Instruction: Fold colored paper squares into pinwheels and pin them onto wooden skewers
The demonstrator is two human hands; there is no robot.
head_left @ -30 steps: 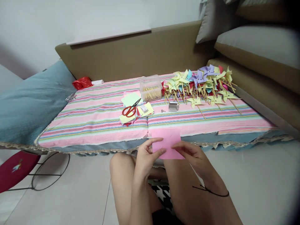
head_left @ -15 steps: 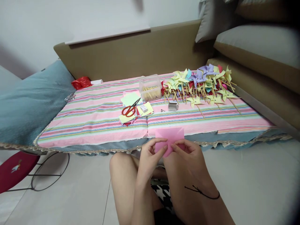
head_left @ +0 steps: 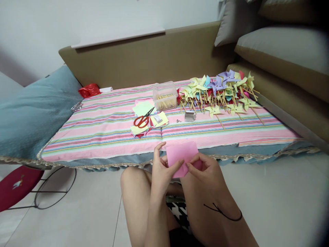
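Nearest me, pale floor tiles [head_left: 84, 202] spread below bare knees [head_left: 131, 176], with a red stool [head_left: 22, 183] off to the left. Above the knees, the left hand [head_left: 161, 168] grips loosely, thumb on the face of the pink paper [head_left: 181, 151], forefinger raised clear; the right hand [head_left: 207, 169] pinches the sheet near its lower right corner. Beyond, I see a striped cloth [head_left: 102, 135] bearing scissors [head_left: 147, 116], paper squares [head_left: 143, 107], a clear box [head_left: 161, 91] of sticks [head_left: 166, 103] and heaped pinwheels [head_left: 218, 84]. Farthest, a brown backrest [head_left: 144, 58] stands against the whitish wall [head_left: 115, 17]
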